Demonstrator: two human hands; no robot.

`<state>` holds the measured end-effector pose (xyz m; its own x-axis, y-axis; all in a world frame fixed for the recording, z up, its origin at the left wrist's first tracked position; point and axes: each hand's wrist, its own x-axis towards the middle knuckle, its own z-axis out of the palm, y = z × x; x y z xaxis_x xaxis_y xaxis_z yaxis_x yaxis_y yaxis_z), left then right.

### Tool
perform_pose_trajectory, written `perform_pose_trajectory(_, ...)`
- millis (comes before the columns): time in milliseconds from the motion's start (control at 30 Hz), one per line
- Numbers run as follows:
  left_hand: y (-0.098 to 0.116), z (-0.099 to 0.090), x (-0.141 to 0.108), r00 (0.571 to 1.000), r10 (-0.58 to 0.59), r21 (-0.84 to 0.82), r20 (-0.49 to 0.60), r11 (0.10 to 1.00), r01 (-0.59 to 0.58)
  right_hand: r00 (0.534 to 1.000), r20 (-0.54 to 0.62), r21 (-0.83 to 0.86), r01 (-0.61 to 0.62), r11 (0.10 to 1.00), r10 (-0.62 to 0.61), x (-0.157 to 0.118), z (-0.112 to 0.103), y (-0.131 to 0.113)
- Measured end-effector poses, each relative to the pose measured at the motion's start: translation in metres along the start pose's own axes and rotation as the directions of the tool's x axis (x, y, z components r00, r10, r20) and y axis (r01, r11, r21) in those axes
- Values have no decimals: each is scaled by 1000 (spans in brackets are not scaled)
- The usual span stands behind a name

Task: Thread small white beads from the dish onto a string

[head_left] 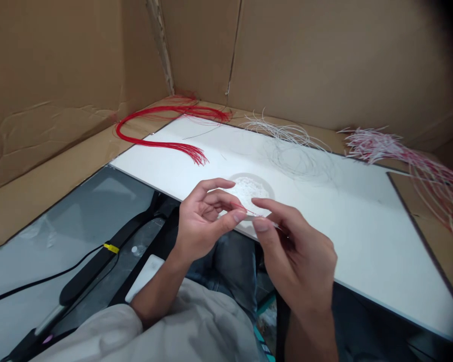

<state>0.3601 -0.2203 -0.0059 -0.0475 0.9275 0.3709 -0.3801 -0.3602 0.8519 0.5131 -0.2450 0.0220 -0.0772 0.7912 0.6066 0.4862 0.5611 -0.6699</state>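
My left hand [206,218] pinches a thin red-tipped strand [247,208] between thumb and forefinger, just over the rim of a round shallow dish [254,177]. The dish holds a fluffy white mass of fine fibres [247,193]. My right hand [296,254] is close by, its thumb and forefinger apart on either side of the strand's end. Whether those fingers grip the strand is hard to see. The dish sits on a white board [362,241], and my hands hide its near edge.
A bundle of red wires [154,125], a loose coil of white wires [290,136] and a pink-and-white wire bundle [396,156] lie along the board's far side. Cardboard walls [305,55] rise behind. A black cable [49,279] lies on the grey surface at left.
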Motion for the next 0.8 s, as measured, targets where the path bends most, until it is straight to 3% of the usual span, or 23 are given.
perform_pose_trajectory(233,1,-5,2,996,71,2,58,997,-72,996,77,33,-45,998,42,3,-6,0)
perform_pose_trajectory(467,1,-6,2,998,53,49,28,997,-55,992,106,54,-77,996,71,3,-9,-1)
perform_pose_trajectory(633,-1,-8,2,996,75,37,51,996,-77,995,45,60,-92,994,89,3,-7,-1)
perform_pose_trajectory(733,0,-14,14,994,79,181,71,979,-90,989,-65,24,-132,991,134,3,-8,1)
perform_pose_trajectory(800,1,-16,30,988,59,408,142,906,-113,976,-143,5,-165,986,163,3,-10,4)
